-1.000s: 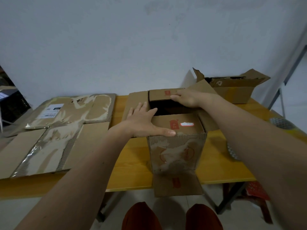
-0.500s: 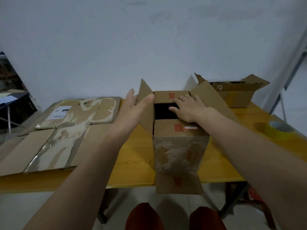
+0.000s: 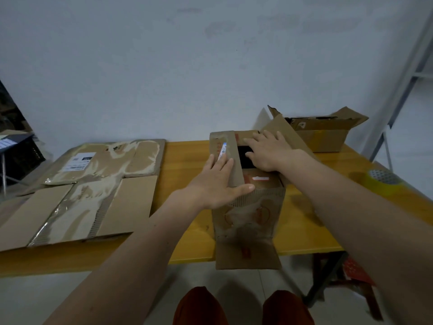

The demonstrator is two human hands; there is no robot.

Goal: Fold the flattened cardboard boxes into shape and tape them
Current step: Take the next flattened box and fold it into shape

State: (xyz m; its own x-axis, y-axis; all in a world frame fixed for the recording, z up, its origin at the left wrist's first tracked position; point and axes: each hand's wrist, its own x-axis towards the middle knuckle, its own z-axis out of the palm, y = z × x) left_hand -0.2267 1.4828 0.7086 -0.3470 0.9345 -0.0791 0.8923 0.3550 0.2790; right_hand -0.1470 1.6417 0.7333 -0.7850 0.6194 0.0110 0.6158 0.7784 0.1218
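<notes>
A small upright cardboard box [image 3: 249, 214] stands at the front edge of the yellow table [image 3: 185, 160], one bottom flap hanging over the edge. My left hand [image 3: 219, 184] lies flat with straight fingers on the box's left top flap [image 3: 228, 156], pressing it down over the opening. My right hand [image 3: 269, 151] rests flat across the top, on the near and far short flaps. The right flap [image 3: 287, 132] still stands up behind that hand. Two flattened boxes [image 3: 77, 202] lie at the left.
An open cardboard box [image 3: 323, 134] sits at the back right of the table. A roll of yellowish tape [image 3: 379, 181] lies near the right edge. A dark crate [image 3: 18, 148] stands off the table at far left, a metal frame [image 3: 398, 90] at right.
My left hand folded the left flap from upright down onto the box top. My right hand stayed on the short flaps, sliding slightly toward the far side.
</notes>
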